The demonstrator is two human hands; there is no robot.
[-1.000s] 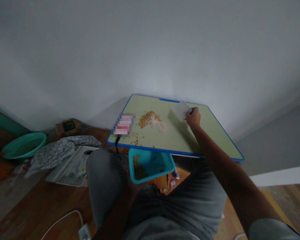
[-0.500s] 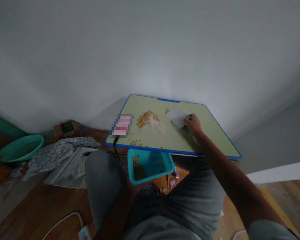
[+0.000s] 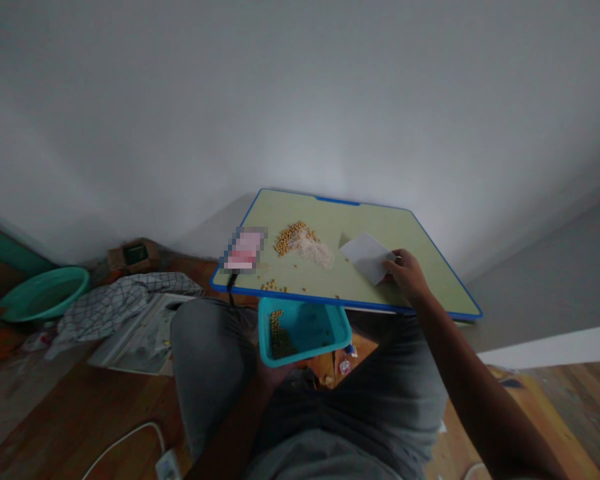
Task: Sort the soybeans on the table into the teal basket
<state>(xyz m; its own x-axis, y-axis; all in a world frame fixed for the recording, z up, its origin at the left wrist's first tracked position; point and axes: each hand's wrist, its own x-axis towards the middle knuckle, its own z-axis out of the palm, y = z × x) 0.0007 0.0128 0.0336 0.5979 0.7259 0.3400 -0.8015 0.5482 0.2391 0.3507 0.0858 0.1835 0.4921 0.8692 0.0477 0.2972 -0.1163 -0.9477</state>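
Note:
My right hand (image 3: 405,272) pinches the edge of a white card (image 3: 366,257), which slants over the right half of a low, pale-green table (image 3: 420,257) with a blue rim. To the card's left lies a heap of yellow beans (image 3: 289,239), touching a pile of pale grains that look like rice (image 3: 316,251). Several loose beans (image 3: 270,285) are scattered toward the near edge. Below that edge, my left hand (image 3: 274,375) grips a turquoise plastic basin (image 3: 305,361) from underneath, its fingers mostly hidden. More beans (image 3: 281,340) lie in the basin's left side.
A blurred pinkish item (image 3: 245,250) with a dark strap sits on the table's left end. On the floor at left are a green basin (image 3: 45,312), a checked cloth (image 3: 115,300) and a small box (image 3: 134,255). A power strip (image 3: 169,465) lies at the bottom.
My right hand and the card have moved nearer to me and slightly right. A few loose beans now lie in different spots near the front edge. The basin has shifted slightly right.

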